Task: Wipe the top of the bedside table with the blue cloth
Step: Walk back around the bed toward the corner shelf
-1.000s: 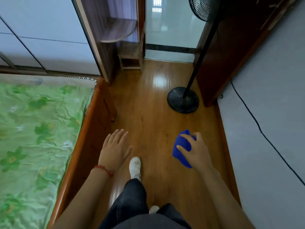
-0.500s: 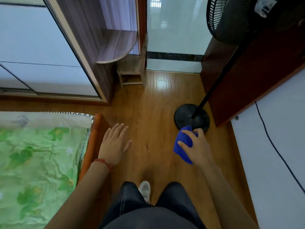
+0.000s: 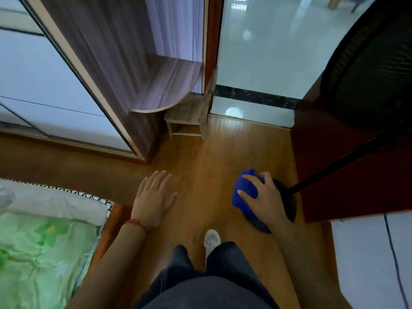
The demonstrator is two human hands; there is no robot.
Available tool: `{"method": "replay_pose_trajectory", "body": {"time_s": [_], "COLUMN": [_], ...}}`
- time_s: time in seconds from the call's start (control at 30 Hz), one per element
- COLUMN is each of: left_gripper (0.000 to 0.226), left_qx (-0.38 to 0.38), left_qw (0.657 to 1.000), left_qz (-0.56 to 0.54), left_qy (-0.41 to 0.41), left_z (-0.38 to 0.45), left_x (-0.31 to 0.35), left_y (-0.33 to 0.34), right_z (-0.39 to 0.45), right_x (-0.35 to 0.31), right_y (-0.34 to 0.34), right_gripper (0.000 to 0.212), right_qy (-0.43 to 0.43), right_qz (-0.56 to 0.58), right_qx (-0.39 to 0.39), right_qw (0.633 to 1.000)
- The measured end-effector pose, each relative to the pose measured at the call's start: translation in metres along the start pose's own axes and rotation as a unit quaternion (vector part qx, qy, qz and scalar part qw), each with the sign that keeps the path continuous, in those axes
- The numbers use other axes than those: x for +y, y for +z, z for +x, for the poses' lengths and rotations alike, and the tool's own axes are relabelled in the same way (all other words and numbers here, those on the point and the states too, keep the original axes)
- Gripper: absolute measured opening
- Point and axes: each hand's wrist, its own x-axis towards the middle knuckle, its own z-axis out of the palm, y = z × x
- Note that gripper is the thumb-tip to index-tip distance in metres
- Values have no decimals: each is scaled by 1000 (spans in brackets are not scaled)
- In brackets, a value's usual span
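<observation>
Head view looks down along my own legs to the wooden floor [image 3: 200, 175]. My right hand [image 3: 265, 197] holds the blue cloth [image 3: 244, 192] bunched in the palm, fingers curled over it, carried in the air above the round base of the standing fan [image 3: 287, 197]. I think the cloth is balled up like this only for carrying, so it does not hang or drop while I walk. My left hand [image 3: 153, 197] is empty, fingers straight and a little spread, held out in front near the corner of the bed [image 3: 44, 253], probably for balance. A bedside table I cannot identify for sure here; a small wooden stand [image 3: 187, 114] sits beside the wardrobe [image 3: 107, 63], but whether this is the table, I cannot tell. So wiping is not yet begun, in my judgement. The fan pole [image 3: 334, 168] passes close to my right arm, and I should not knock it.
</observation>
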Motion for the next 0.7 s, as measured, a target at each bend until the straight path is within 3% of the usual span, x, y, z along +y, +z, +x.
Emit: {"method": "replay_pose_trajectory", "body": {"time_s": [0.33,0.7], "left_gripper": [50,54], "left_qx": [33,43], "left_qw": [998,994], "left_qz": [-17,-10], "left_qy": [-56,-100], "left_z": [136,257], "left_x": [-22,-103], "left_y": [-20,-46], "right_z": [165,327], "right_x": [-19,-79], "right_y": [-24,3], "right_gripper": [40,31], "right_qy": [-38,-115], "right_qz": [-4,-34], "right_qx": [-35,-37], "right_qw": [999,992]}}
